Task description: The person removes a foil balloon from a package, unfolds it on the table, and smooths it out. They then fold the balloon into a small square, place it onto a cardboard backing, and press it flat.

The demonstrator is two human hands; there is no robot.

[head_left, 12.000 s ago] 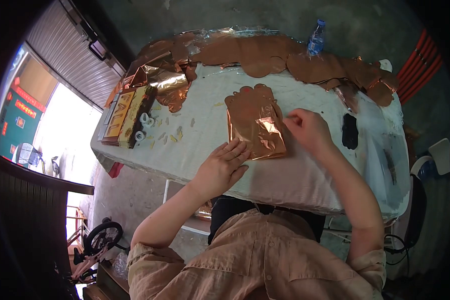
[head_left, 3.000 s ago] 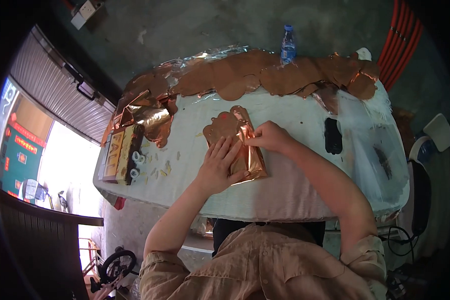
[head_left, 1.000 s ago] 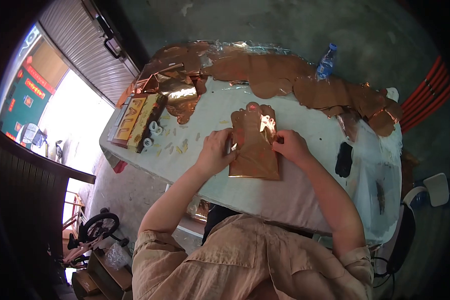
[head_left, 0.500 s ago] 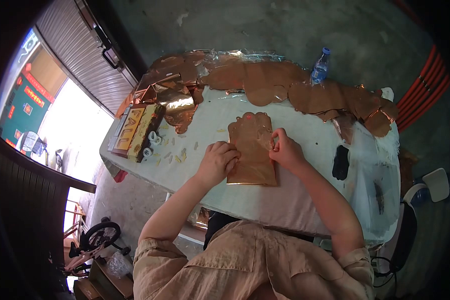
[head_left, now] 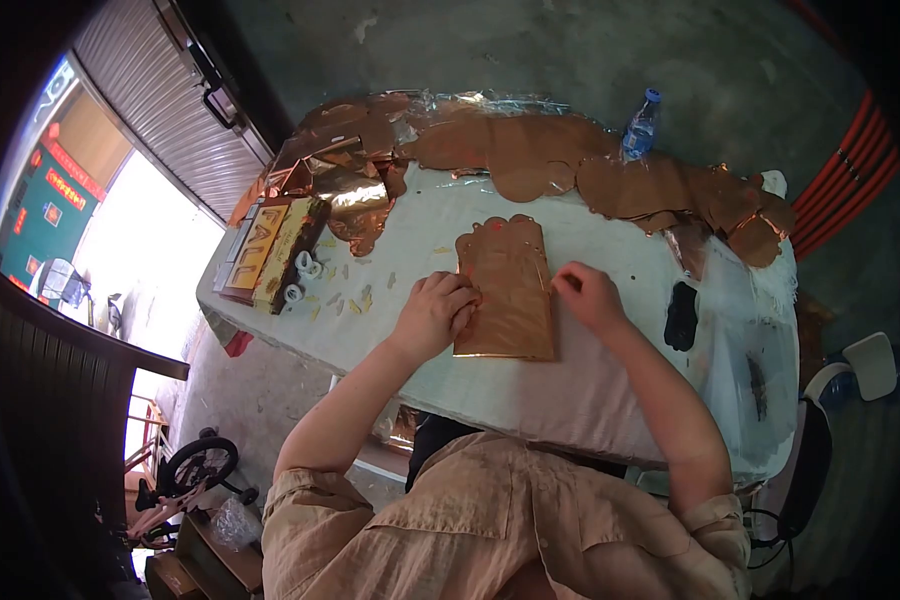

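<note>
A flat copper-coloured foil piece [head_left: 507, 300] with a scalloped top edge lies at the middle of the table. My left hand [head_left: 438, 310] rests on its left edge, fingers curled and pressed together; what they grip, if anything, is hidden. Just beyond the right edge, my right hand [head_left: 585, 293] is held with fingers curled in a pinch, and anything between the fingertips is too small to make out. A small red mark shows near the foil's top.
Stacked copper foil shapes [head_left: 530, 155] line the table's far side, with a water bottle [head_left: 641, 126] behind. At left are boxes [head_left: 270, 250], white rings [head_left: 307, 265] and small yellowish pieces [head_left: 360, 300]. A black object [head_left: 681, 316] lies at right.
My right hand has moved off the foil to the right. The foil's right part, wrinkled under the fingers before, now lies flatter. My left hand has stayed at the left edge.
</note>
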